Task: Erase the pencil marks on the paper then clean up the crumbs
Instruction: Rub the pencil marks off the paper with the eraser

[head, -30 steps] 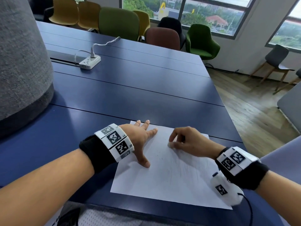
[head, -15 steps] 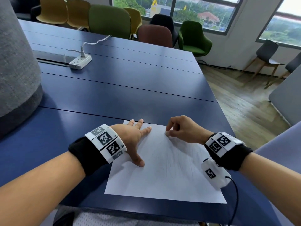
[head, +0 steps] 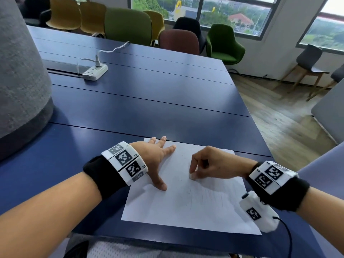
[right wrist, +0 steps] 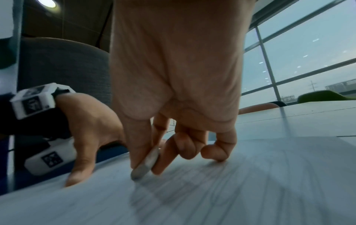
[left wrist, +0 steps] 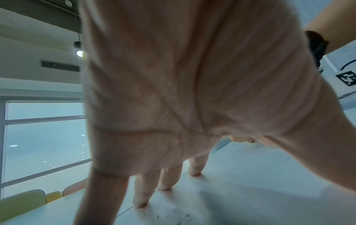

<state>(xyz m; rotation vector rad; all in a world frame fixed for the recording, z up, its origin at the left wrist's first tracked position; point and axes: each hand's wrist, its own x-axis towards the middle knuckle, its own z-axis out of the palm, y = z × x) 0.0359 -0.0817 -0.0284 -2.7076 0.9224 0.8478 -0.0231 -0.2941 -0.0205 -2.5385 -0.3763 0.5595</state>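
A white sheet of paper (head: 188,205) with faint pencil lines lies at the near edge of the blue table (head: 141,101). My left hand (head: 158,155) lies flat on the sheet's left part, fingers spread and thumb pressed down. My right hand (head: 201,170) pinches a small whitish eraser (head: 191,176) between thumb and fingers, its tip touching the paper near the middle. The right wrist view shows the eraser (right wrist: 145,166) on the paper (right wrist: 231,197), blurred. Dark crumbs (left wrist: 163,216) speckle the paper near my left hand (left wrist: 173,175).
A white power strip (head: 95,72) with its cable sits far back on the left. A big grey rounded object (head: 20,75) stands at the left edge. Several chairs (head: 128,27) line the far side. The table's right edge drops to a wooden floor (head: 279,116).
My right hand with the eraser has moved toward me down the paper, from near its top edge to the middle. The left hand still holds the sheet in place.
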